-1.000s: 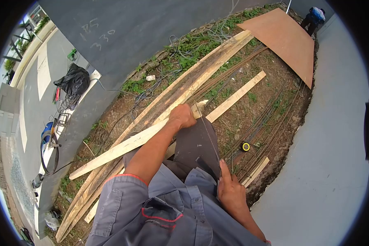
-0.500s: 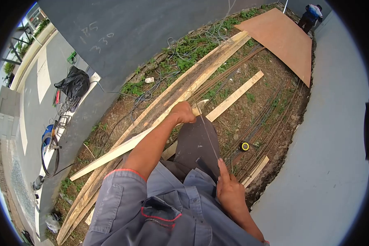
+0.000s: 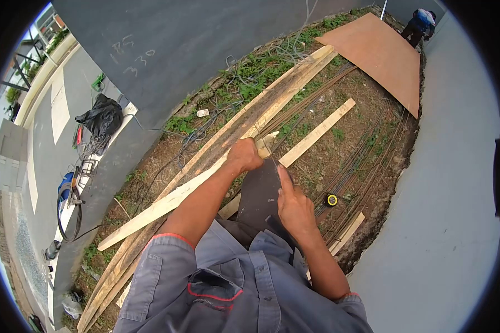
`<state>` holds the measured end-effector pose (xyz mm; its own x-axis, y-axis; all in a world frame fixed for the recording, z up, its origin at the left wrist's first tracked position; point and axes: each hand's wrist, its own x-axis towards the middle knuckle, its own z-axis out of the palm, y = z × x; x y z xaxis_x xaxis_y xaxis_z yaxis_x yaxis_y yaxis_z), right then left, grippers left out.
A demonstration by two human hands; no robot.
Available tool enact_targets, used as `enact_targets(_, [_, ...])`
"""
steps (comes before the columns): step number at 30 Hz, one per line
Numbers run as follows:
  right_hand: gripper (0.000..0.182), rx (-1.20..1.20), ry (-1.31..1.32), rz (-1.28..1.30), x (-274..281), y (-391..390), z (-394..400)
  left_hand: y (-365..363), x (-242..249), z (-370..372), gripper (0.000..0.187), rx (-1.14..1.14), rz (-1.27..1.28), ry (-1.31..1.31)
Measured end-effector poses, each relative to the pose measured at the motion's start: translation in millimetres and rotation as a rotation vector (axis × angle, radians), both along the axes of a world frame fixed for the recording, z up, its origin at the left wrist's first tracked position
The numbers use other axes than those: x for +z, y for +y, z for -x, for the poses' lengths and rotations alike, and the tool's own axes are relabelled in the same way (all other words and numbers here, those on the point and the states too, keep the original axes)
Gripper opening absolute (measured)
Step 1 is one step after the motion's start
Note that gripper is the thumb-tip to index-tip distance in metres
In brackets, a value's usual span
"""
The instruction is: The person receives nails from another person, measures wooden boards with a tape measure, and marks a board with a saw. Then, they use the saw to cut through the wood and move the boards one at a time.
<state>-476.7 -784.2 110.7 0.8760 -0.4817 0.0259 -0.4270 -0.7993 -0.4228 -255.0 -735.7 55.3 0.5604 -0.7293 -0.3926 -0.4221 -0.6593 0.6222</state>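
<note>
My left hand [image 3: 244, 156] is closed around a pale wooden plank [image 3: 160, 212] near its far end, above my right knee. The plank slants from the lower left up to that hand. Gripped in my right hand [image 3: 295, 210] is a handsaw, its thin blade [image 3: 273, 161] seen almost edge-on against the plank just right of my left hand. The fingers of the right hand hide the saw's handle, and its index finger points along the blade. A short loose plank [image 3: 318, 132] lies on the ground beyond the saw.
A yellow and black tape measure [image 3: 330, 200] lies right of my knee, beside thin metal rods [image 3: 350, 176]. Long boards [image 3: 205, 149] stretch along the left. A brown plywood sheet [image 3: 379, 61] lies ahead, with a person [image 3: 420, 26] bending behind it. Grey walls [image 3: 428, 222] border the strip.
My right hand has pushed forward and up with the saw, coming close to my left hand, so less blade shows. The left hand stays on the plank.
</note>
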Motion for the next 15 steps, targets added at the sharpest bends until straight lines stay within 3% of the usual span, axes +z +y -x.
enact_targets(1, [0.067,-0.018,0.102,-0.057,12.0,3.0,11.2,-2.4,2.7,2.5,0.04,0.05,-0.027,-0.177])
enact_targets(7, [0.063,-0.066,0.279,-0.137,47.6,28.5,93.9,-4.4,-21.6,18.8,0.051,0.103,-0.03,-0.175])
enact_targets(12, [0.061,-0.029,0.127,-0.108,-7.8,-13.4,-17.5,-7.3,-37.6,34.2,0.052,0.13,0.043,-0.436])
enact_targets(15, [0.06,-0.007,0.08,-0.075,-12.7,-16.8,-22.1,-0.6,-14.6,21.8,0.057,0.149,0.084,-0.47])
